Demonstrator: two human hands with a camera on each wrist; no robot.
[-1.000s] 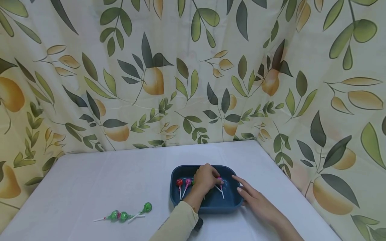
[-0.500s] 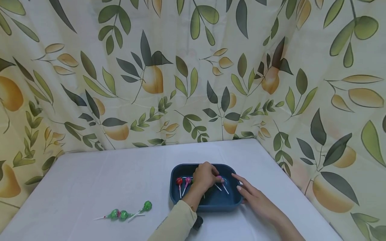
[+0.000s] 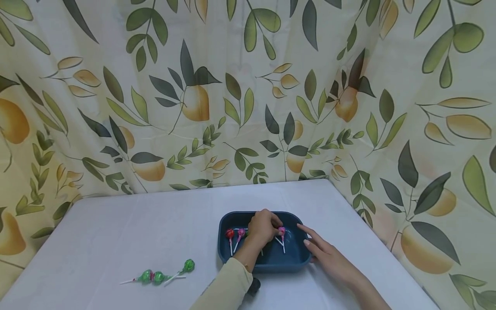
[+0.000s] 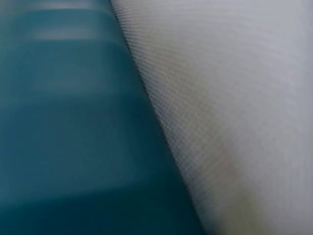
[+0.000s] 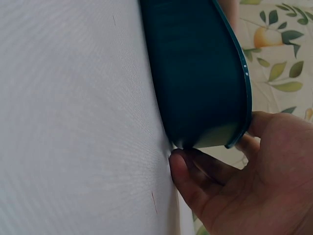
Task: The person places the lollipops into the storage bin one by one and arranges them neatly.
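A dark blue tray (image 3: 271, 268) stands on the white table with several wrapped lollipops inside. My left hand (image 3: 263, 226) reaches into it, fingers bent, and its fingertips pinch a pink lollipop (image 3: 282, 231); another white stick crosses that one's stick. Left of the hand lie a red lollipop (image 3: 230, 234) and a second pink lollipop (image 3: 241, 233); a green one is mostly hidden by the hand. My right hand (image 3: 329, 256) holds the tray's right end, fingers curved about the rim and wall, as the right wrist view shows. The left wrist view shows no fingers.
Several green-wrapped lollipops (image 3: 158, 277) lie on the table left of the tray. Beneath my left wrist sits a small black object (image 3: 254, 286). Behind the white tabletop (image 3: 155, 224) and along its right side hangs a fruit-patterned curtain (image 3: 248, 107).
The pink lollipop at my left fingertips has turned: its stick swung right, then back to nearly straight toward me. Both hands and the tray have barely moved.
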